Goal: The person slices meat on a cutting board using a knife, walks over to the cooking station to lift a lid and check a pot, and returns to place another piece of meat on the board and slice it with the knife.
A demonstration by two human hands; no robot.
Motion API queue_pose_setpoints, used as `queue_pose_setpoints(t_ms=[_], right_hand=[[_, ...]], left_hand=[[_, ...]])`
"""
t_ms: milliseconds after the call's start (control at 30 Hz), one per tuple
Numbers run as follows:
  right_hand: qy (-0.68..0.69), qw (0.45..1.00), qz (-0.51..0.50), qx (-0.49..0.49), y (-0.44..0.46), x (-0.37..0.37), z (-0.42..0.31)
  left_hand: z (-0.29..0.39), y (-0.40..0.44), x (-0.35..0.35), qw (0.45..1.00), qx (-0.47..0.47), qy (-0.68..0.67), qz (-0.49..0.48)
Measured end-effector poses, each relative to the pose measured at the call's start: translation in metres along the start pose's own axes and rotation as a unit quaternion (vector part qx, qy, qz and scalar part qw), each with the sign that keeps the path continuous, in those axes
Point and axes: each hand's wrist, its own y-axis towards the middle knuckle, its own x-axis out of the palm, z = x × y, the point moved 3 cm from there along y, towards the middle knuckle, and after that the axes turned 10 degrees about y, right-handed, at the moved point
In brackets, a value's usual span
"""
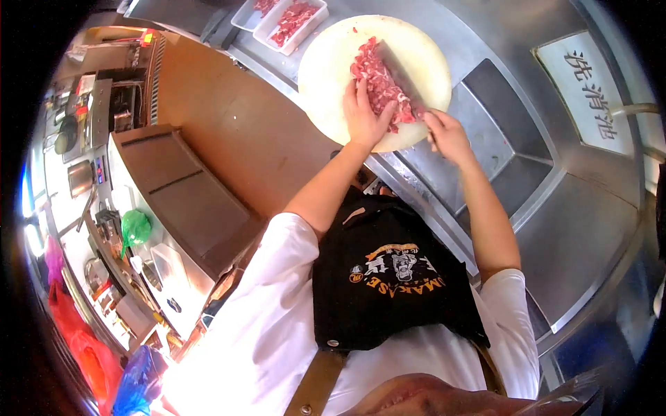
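A pile of sliced raw red meat (378, 78) lies on a round, pale cutting board (326, 62). Along the pile's right side stands the wide dark blade of a cleaver (404, 78), touching the meat. My right hand (449, 137) is closed around the cleaver's handle, which the fingers mostly hide. At the near left end of the pile, my left hand (365, 118) rests against the meat, fingers stretched out and thumb apart.
White plastic tubs (295, 24) of cut meat stand at the board's upper left. A steel sink (510, 111) lies under and right of the board, with a sign (586, 93) behind it. On the left are a brown floor (229, 104) and a steel counter (180, 180).
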Motion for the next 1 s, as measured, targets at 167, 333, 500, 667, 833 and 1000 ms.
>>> queue_pose_setpoints(t_ms=[167,333,500,667,833,1000], right_hand=[[0.258,0.962,0.023,0.086,-0.019,-0.058,0.069],[0.273,0.947,0.007,0.169,-0.044,0.027,0.097],[0.320,0.942,-0.041,0.096,-0.063,0.088,0.072],[0.282,0.959,-0.031,0.016,-0.080,0.093,0.043],[0.276,0.959,-0.003,-0.070,-0.063,0.151,-0.041],[0.336,0.940,0.006,-0.064,0.001,0.232,-0.129]], left_hand=[[0.020,0.001,-0.006,0.999,0.009,0.018,-0.042],[0.024,0.005,0.004,0.996,0.037,0.064,-0.055],[0.010,0.007,-0.010,0.994,0.016,-0.105,0.006],[0.027,0.029,-0.056,0.984,0.056,-0.167,0.028],[0.011,0.107,-0.112,0.962,0.100,-0.248,0.051],[-0.034,0.226,-0.162,0.973,0.129,-0.177,0.074]])
